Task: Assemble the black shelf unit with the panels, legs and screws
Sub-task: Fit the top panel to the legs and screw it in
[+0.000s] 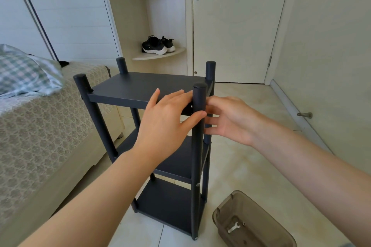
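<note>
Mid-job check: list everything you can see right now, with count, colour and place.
Shelf unit: one, black, upright on the floor, centre; three panels, four legs.
Box: one, brown see-through, on the floor right of the shelf unit.
Wrench: one, silver, inside the box.
Shoes: one pair, black with white soles, on the corner shelf behind.
Bed: one, beige patterned cover, left.
Checked bedding: one, green and white, on the bed.
Door: one, cream, behind.
Door stop: one, metal, low on the right wall.
Left hand: fingers on the shelf unit's top, thumb at its near leg.
Right hand: fingers straight, beside that leg.
</note>
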